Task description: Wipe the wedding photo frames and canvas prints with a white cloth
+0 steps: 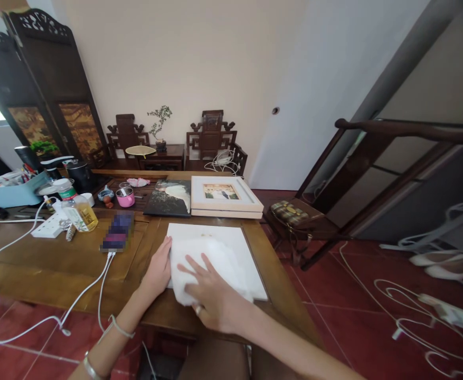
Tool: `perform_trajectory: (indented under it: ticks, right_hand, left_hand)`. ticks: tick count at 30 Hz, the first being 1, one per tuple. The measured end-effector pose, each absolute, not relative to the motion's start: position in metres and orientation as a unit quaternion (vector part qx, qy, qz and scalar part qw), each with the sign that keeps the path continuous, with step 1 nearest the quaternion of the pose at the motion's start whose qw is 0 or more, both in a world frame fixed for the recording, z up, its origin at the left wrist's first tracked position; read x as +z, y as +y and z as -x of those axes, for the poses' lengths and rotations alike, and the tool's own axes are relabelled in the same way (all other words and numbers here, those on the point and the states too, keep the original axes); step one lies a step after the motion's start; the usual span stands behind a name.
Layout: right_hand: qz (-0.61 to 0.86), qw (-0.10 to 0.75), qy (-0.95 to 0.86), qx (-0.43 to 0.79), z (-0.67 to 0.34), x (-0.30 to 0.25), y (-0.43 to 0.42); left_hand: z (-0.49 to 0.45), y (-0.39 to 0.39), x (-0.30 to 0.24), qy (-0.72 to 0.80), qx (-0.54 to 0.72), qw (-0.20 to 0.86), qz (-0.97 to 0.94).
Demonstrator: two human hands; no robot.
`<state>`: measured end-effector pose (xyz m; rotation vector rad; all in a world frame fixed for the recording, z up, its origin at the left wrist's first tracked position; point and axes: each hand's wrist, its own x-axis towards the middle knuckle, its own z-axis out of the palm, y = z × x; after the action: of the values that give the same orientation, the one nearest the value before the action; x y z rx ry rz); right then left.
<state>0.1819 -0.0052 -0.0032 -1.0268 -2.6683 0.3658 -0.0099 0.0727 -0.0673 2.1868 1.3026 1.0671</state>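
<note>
A flat white panel point(231, 240) lies on the wooden table point(57, 264) near its front right corner. A white cloth point(219, 258) is spread on the panel. My right hand point(207, 295) rests on the cloth with its fingers stretched out flat, a ring on one finger. My left hand point(159, 269) lies against the panel's left edge, fingers together and touching the cloth's side. Bracelets circle my left wrist.
Behind the panel lie a cream picture frame point(225, 196) and a dark print point(170, 198). Left are a phone point(117, 232) with white cable, a power strip point(49, 227), a bottle point(78, 211), a pink cup point(125, 198). A dark chair point(334, 206) stands right.
</note>
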Motion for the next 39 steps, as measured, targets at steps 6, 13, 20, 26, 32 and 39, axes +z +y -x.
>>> perform_trajectory:
  ticks: [6, 13, 20, 26, 32, 39]
  right_hand:
    - [0.375, 0.137, -0.899, 0.18, -0.237, 0.0, -0.024]
    - [0.52, 0.161, -0.831, 0.112, -0.244, -0.011, 0.051]
    - [0.456, 0.149, -0.873, 0.088, -0.168, -0.003, 0.076]
    - [0.3, 0.11, -0.939, 0.128, -0.175, -0.001, 0.004]
    - [0.364, 0.126, -0.911, 0.147, -0.214, 0.01, -0.011]
    - [0.485, 0.148, -0.857, 0.089, -0.19, 0.007, 0.081]
  left_hand:
    - [0.005, 0.069, -0.066, 0.441, 0.35, 0.165, -0.81]
    - [0.002, 0.068, -0.063, 0.439, 0.339, 0.164, -0.816]
    - [0.002, 0.063, -0.049, 0.507, 0.408, 0.231, -0.723]
    - [-0.001, 0.059, -0.045, 0.501, 0.429, 0.251, -0.708]
    - [-0.004, 0.058, -0.05, 0.46, 0.346, 0.202, -0.792]
    - [-0.004, 0.058, -0.052, 0.447, 0.326, 0.148, -0.82]
